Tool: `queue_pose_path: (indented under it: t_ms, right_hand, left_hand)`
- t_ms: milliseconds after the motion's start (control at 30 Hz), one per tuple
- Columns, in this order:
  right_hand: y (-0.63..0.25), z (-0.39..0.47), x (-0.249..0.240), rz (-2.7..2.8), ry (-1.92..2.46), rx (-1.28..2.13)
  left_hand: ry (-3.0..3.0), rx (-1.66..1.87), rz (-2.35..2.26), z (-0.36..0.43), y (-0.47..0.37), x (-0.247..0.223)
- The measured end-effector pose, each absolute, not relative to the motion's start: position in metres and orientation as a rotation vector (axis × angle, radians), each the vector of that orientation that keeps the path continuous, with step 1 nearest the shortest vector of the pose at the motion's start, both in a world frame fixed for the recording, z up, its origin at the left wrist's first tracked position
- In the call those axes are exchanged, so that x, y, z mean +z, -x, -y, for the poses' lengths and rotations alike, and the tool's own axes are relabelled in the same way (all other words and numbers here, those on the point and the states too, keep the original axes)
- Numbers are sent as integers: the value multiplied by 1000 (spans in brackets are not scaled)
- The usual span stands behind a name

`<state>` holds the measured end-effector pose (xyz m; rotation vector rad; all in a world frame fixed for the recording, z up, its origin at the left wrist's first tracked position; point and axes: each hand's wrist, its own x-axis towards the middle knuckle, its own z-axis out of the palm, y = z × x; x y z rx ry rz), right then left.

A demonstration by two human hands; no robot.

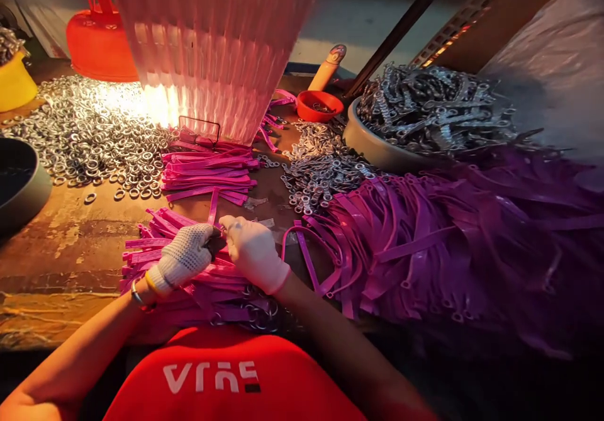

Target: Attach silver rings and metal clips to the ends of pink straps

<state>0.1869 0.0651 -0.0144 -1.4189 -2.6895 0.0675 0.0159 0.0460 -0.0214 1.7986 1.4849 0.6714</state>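
Note:
My left hand (187, 254), in a white knit glove with dotted grip and dark fingertips, is closed and meets my right hand. The right hand (255, 250), in a smooth white glove, has its thumb and fingers pinched together. A narrow pink strap (214, 206) sticks up from between the fingertips of both hands. Whatever small part lies at the pinch is hidden. Beneath the hands spreads a pile of pink straps (155, 235), some with metal rings (267, 314) near the table's front edge. A neater stack of pink straps (210, 172) lies just beyond.
Loose metal rings (104, 138) cover the left under a red lamp (97, 43). A ribbed translucent sheet (212, 50) hangs ahead. Metal clips (316, 175), a small red bowl (321, 106) and a heaped grey basin (365, 136) stand right, behind many purple-pink straps (401, 238).

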Motion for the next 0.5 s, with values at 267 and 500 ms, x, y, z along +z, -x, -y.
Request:
queue_pose_path:
  t_ms: [267,500]
  right_hand:
    - [-183,-69,11,2856,1590,336]
    - [-188,-70,-16,3009,1317,153]
  left_hand:
    - [-1549,713,-1421,-35,-8,-26]
    - [-1562,740,-1424,-28,-13,-36]
